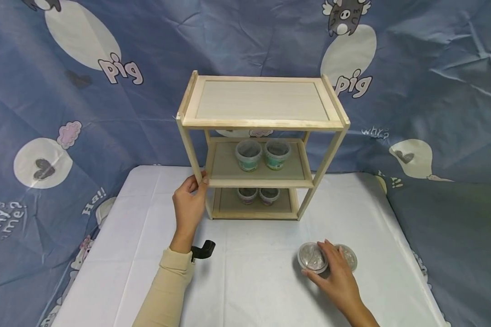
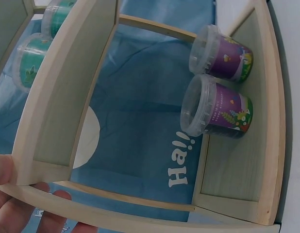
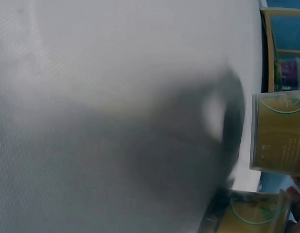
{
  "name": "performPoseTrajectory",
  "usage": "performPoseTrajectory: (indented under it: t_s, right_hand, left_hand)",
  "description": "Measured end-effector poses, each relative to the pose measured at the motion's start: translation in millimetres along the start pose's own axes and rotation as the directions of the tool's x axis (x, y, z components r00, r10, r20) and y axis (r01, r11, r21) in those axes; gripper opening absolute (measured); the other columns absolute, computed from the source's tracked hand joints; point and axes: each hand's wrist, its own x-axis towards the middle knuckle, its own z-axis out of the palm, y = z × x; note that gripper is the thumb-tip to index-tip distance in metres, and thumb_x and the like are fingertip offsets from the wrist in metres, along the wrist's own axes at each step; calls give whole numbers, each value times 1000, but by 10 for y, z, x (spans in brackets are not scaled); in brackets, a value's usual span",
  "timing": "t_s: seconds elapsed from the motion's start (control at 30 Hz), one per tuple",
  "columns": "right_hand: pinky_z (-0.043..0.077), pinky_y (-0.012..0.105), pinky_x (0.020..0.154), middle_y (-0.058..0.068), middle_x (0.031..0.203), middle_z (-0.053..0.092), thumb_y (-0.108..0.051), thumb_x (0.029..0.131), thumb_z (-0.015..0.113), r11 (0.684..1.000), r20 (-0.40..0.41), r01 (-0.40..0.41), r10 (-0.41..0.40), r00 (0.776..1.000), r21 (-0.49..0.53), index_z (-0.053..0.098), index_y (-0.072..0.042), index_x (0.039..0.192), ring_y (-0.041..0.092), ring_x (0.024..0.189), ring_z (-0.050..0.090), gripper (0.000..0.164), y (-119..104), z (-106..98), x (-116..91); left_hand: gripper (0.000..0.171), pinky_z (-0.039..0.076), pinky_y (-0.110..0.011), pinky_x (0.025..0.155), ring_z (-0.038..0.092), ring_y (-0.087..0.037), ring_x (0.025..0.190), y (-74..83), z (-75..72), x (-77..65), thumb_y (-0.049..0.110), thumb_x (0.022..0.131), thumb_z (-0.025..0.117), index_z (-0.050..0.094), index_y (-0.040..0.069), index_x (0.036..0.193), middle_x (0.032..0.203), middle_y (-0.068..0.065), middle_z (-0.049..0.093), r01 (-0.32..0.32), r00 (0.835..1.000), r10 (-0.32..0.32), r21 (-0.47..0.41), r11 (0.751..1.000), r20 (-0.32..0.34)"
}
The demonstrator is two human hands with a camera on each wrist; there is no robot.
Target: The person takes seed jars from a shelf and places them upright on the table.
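Observation:
My left hand [image 1: 190, 200] grips the left front post of a pale wooden three-tier shelf [image 1: 262, 123] at middle-shelf height; the thumb and some fingers show in the left wrist view. At the front right, my right hand [image 1: 339, 277] holds a round plastic tub [image 1: 312, 257] between thumb and fingers. Its label looks yellow in the right wrist view. A second yellow-labelled tub [image 3: 257, 213] stands just right of it, partly hidden by the hand. Whether the held tub touches the table cannot be told.
Two green-labelled tubs [image 1: 275, 159] stand on the middle tier. Two purple-labelled tubs [image 2: 220, 107] stand on the bottom tier. A white cloth [image 1: 253, 272] covers the table. Blue printed fabric [image 1: 147, 104] hangs behind and at the sides.

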Motion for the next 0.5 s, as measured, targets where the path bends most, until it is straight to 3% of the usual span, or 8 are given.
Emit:
performPoseTrajectory:
  t_s: [0.5]
  right_hand:
    - [15, 53, 124, 21, 142, 62, -45, 77, 93, 978, 3, 131, -132, 991, -159, 57, 3, 142, 41, 144, 44, 88, 53, 65, -43]
  left_hand:
    - [25, 44, -48, 101, 70, -23, 111, -7, 8, 0, 24, 100, 73, 78, 14, 123, 106, -8, 79, 1, 1000, -1, 4, 1000, 0]
